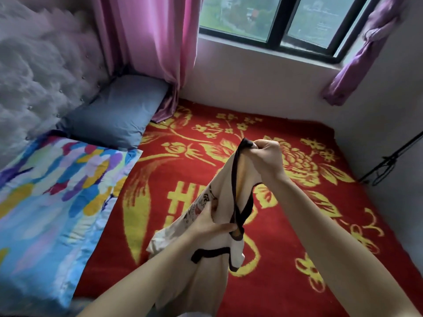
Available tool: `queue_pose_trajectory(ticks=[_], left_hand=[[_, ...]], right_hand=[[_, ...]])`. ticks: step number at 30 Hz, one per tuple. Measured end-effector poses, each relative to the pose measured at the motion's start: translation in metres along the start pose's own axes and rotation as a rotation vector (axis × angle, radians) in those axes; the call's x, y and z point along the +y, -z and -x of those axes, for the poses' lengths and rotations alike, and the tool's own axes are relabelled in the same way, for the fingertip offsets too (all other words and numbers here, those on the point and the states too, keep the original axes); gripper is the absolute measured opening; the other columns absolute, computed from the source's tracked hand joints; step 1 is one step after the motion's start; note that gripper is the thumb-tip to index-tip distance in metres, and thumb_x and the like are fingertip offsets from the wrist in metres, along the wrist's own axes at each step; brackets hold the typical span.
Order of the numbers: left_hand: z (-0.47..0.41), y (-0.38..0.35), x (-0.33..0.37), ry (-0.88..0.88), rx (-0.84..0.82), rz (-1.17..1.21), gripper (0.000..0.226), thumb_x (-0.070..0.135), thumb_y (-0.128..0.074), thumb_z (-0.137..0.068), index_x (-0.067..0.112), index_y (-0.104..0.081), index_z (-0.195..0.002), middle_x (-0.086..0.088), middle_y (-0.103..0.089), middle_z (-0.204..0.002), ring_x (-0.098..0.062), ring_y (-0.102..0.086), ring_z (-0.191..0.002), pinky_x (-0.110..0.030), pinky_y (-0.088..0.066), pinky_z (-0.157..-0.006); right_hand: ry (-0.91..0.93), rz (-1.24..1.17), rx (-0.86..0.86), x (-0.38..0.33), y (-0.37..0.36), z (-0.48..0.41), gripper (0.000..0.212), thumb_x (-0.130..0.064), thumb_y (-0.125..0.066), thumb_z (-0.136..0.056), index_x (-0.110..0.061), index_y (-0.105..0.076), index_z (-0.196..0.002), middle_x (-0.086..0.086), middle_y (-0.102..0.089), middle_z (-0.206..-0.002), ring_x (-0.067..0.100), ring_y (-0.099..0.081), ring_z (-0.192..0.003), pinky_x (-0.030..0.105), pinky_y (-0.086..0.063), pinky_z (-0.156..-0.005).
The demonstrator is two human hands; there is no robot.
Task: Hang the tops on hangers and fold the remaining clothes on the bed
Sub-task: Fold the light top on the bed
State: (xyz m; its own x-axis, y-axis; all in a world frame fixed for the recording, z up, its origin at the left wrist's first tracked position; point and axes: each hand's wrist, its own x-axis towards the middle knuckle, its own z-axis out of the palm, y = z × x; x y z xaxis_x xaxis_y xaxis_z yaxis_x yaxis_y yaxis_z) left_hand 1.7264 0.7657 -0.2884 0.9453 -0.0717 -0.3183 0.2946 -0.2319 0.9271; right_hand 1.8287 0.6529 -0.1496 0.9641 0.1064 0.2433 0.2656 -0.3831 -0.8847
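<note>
While the left hand grips the cream top by its body and the right hand pinches its black trim above the middle of the red blanket, hard pulling risks stretching the neckline or losing the pinch.

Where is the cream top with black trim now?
Head view, centre: the cream top is held above the red blanket, left hand low, right hand high.

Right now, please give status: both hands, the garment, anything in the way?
Right hand pinches cream top by its black trim, raised. Left hand grips top lower down. Red blanket below, nothing blocking hands.
</note>
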Motion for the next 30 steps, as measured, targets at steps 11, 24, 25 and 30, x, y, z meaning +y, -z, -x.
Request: queue_pose_trajectory(ticks=[11,24,25,30], left_hand=[[-0.006,-0.026,-0.007,0.004,0.395,-0.125,0.087,0.055,-0.074,-0.067,0.015,-0.033,-0.133,-0.004,-0.042,-0.136,-0.023,-0.037,-0.126,-0.045,-0.039,-0.101],[-0.026,-0.066,0.037,-0.093,0.621,-0.434,0.060,0.070,-0.052,-0.074,0.014,-0.066,-0.088,-0.002,-0.066,-0.088,-0.027,-0.064,-0.078,-0.040,-0.051,-0.063],[-0.028,-0.067,0.038,-0.106,0.673,-0.402,0.037,0.048,-0.065,-0.076,0.012,-0.066,-0.085,-0.004,-0.066,-0.087,-0.028,-0.063,-0.080,-0.040,-0.050,-0.068],[-0.003,-0.039,0.023,-0.079,0.630,-0.032,0.014,0.023,-0.059,-0.088,0.016,-0.057,-0.076,-0.002,-0.062,-0.076,-0.024,-0.058,-0.076,-0.039,-0.047,-0.074]], right_hand=[[0.015,-0.178,0.335,-0.008,-0.017,-0.001,0.043,-0.011,-0.060,-0.089,-0.011,-0.043,-0.050,-0.003,-0.032,-0.044,0.002,-0.023,-0.038,0.024,-0.023,-0.044],[0.036,-0.237,0.417,-0.026,-0.023,-0.009,0.031,-0.014,-0.063,-0.088,-0.020,-0.051,-0.060,-0.006,-0.048,-0.051,-0.002,-0.042,-0.038,0.016,-0.038,-0.046],[0.043,-0.237,0.427,-0.027,-0.023,-0.011,0.032,-0.014,-0.063,-0.088,-0.020,-0.051,-0.060,-0.006,-0.048,-0.051,-0.002,-0.042,-0.038,0.016,-0.037,-0.045],[0.010,-0.138,0.494,-0.010,0.000,-0.025,0.033,-0.017,-0.061,-0.089,-0.020,-0.050,-0.058,-0.005,-0.048,-0.052,0.006,-0.043,-0.046,0.025,-0.039,-0.049]])
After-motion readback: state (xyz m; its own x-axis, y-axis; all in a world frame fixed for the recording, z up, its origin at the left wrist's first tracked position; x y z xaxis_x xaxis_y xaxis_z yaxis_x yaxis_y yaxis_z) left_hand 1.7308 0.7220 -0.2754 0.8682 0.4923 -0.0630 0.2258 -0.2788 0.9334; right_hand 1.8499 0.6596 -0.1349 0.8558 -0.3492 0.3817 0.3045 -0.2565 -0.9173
